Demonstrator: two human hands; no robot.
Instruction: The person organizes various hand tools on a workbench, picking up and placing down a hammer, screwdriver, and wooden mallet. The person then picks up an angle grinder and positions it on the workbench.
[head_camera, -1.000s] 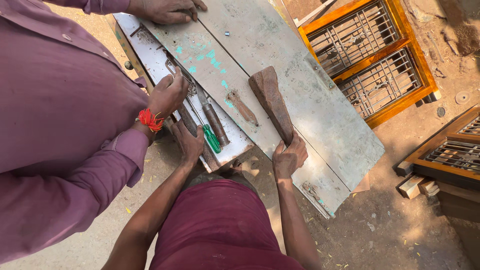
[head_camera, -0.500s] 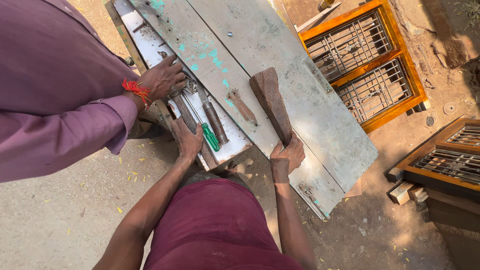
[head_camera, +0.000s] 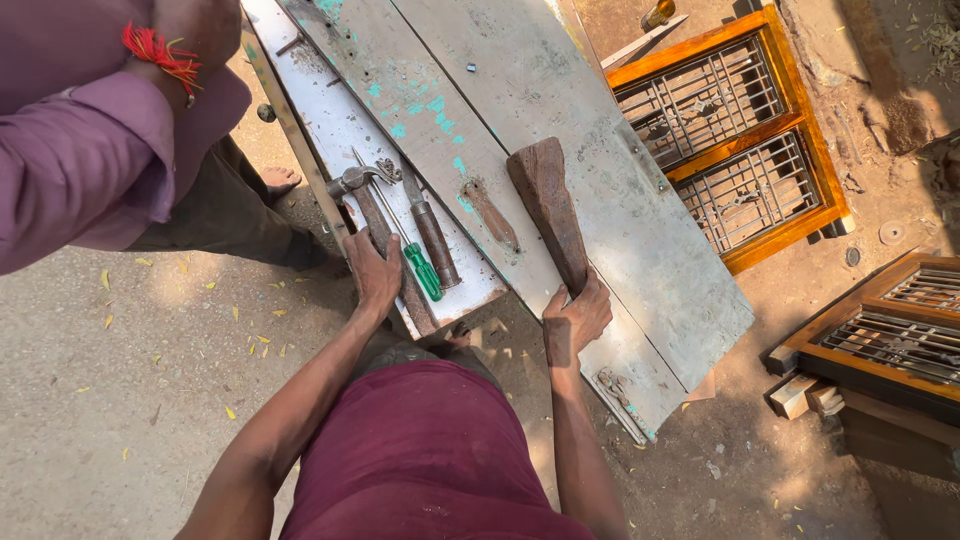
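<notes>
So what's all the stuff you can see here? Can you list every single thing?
Grey boards: several, pale grey with green paint flecks, laid slanting as a work surface.
Wooden block: one, dark brown, wedge-shaped, on the boards.
Hammer: one, metal head, brown handle, left board.
Screwdriver: one, green handle, beside the hammer.
Brown-handled tool: one, next to the screwdriver.
Small brown piece: one, between tools and block.
Window frames: two seen, orange wood with metal grilles, on the ground at right.
Other person: one, purple sleeve, red thread at the wrist.
Left hand: on the hammer handle.
Right hand: holding the block's near end.
</notes>
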